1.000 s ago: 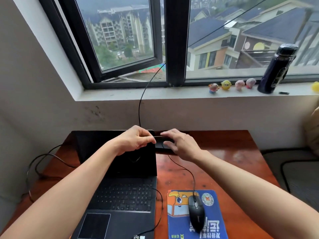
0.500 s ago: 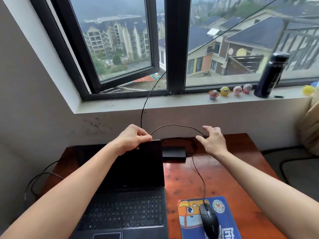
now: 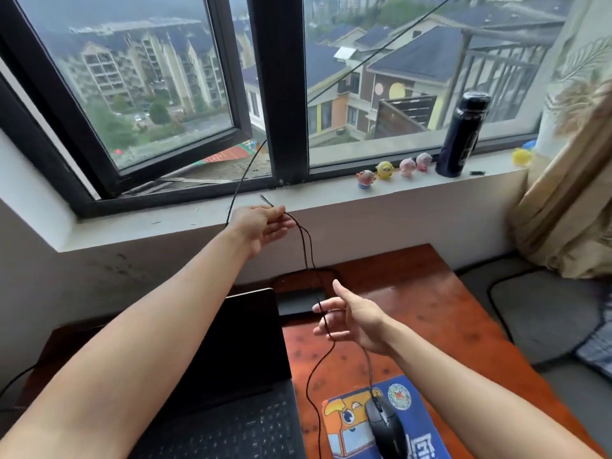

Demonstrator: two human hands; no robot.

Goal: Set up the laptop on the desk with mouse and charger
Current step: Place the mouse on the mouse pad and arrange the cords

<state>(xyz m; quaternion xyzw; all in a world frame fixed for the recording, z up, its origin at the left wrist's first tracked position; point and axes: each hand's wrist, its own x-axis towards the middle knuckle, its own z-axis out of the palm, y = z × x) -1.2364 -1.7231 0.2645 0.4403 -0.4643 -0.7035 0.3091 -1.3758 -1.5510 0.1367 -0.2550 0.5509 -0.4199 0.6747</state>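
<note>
An open black laptop stands on the left of the red-brown desk. Behind its right edge lies the black charger brick. My left hand is raised by the windowsill and pinches a loop of thin black cable that hangs down in two strands toward the brick. My right hand hovers lower over the desk with fingers spread, and a black cable runs across its fingertips. The black mouse sits on a blue printed mouse pad near the desk's front.
The windowsill holds a dark bottle and several small toy figures. Another black wire comes in through the open window. A beige curtain hangs at the right above a grey cushioned seat.
My left hand has risen from the laptop lid to the windowsill, lifting the cable loop. My right hand has dropped from the back of the desk and now has cable across its fingers.
</note>
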